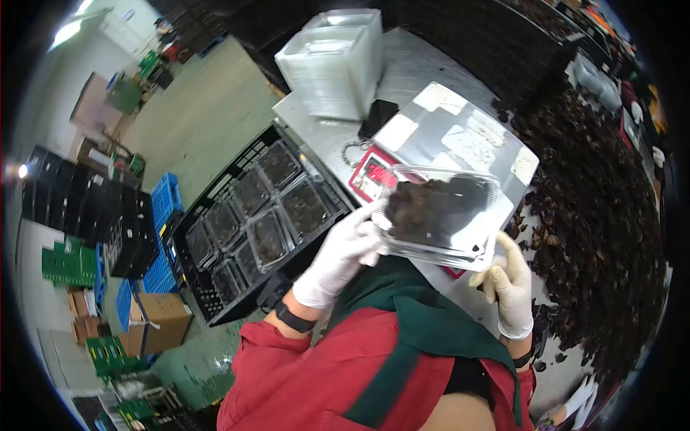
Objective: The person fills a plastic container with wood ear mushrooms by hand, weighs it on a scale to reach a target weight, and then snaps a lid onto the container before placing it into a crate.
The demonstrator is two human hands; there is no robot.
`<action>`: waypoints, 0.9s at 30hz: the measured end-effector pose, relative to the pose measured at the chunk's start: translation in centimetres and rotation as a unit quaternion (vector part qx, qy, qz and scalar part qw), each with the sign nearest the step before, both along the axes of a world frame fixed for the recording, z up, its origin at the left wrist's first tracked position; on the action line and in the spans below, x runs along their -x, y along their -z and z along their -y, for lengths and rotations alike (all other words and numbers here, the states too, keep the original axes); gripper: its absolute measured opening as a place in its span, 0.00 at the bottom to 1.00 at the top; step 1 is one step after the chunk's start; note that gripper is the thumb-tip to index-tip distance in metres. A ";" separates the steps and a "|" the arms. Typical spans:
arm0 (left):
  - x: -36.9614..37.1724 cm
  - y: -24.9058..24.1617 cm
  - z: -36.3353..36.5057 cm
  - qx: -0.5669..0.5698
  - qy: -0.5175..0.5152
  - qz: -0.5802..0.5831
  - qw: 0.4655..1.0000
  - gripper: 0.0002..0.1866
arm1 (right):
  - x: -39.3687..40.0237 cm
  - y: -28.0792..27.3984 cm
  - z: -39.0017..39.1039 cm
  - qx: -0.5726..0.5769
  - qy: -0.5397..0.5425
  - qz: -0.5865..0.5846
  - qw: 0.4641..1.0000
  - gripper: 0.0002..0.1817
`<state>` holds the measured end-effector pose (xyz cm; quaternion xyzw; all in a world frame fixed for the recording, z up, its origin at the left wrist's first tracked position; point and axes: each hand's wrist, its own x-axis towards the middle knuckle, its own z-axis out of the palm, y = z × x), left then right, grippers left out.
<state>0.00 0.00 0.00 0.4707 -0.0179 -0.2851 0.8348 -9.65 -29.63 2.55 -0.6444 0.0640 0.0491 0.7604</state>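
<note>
A clear, thin-walled plastic clamshell box, rectangular with rounded corners, is held up between both hands just above a scale with a glossy steel plate and a red body. It holds a heap of dark, wrinkled dried pieces, brown to black; its lid looks down, though I cannot tell whether it is snapped. The left hand, in a smooth white rubber glove, clamps the box's left end, fingers curled over the rim. The right hand, gloved alike, supports the box's lower right corner from beneath, its fingers bent against the underside. The two hands stand apart, one at each end.

To the right, a wide loose pile of the same shrivelled dark pieces spreads over the tabletop, which is dull grey metal. Behind the scale stands a tall stack of empty clear boxes, nested and milky-looking. To the left, a black slatted plastic crate holds rows of filled, closed clear boxes.
</note>
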 end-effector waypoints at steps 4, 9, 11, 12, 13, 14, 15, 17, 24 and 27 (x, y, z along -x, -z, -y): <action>2.2 3.0 -10.4 0.031 -0.187 0.035 0.981 0.37 | -0.2 0.6 -2.8 -0.002 -0.097 0.038 0.995 0.28; 8.5 7.2 -21.9 -0.032 -0.468 -0.021 0.883 0.26 | -0.5 1.6 -3.7 0.020 -0.111 -0.011 0.994 0.23; 10.6 9.5 -25.0 -0.081 -0.568 -0.031 0.818 0.20 | -0.7 2.2 -3.8 0.004 -0.133 -0.017 0.991 0.21; 11.4 11.1 -26.6 -0.100 -0.580 -0.058 0.807 0.19 | -0.8 2.3 -4.2 -0.005 -0.135 -0.024 0.991 0.20; 12.1 10.7 -27.1 -0.098 -0.583 -0.054 0.805 0.19 | -0.9 2.4 -4.4 -0.014 -0.136 -0.032 0.990 0.20; 12.8 10.4 -27.3 -0.052 -0.508 -0.163 0.844 0.17 | -0.8 2.5 -4.7 -0.014 -0.138 -0.036 0.990 0.21; 13.0 9.6 -27.2 -0.004 -0.420 -0.266 0.868 0.17 | -0.8 2.9 -4.7 -0.008 -0.140 -0.028 0.990 0.20; 12.7 7.3 -26.6 -0.052 -0.361 -0.253 0.896 0.16 | -0.5 3.5 -4.7 -0.001 -0.134 -0.031 0.991 0.20; 8.7 17.2 -40.8 -0.725 -0.359 0.018 0.587 0.26 | 1.8 3.7 -3.8 0.023 -0.080 -0.052 0.995 0.16; 8.7 22.8 -43.4 -0.534 -0.380 -0.098 0.749 0.26 | 3.0 4.1 -3.0 0.005 -0.036 -0.081 0.996 0.16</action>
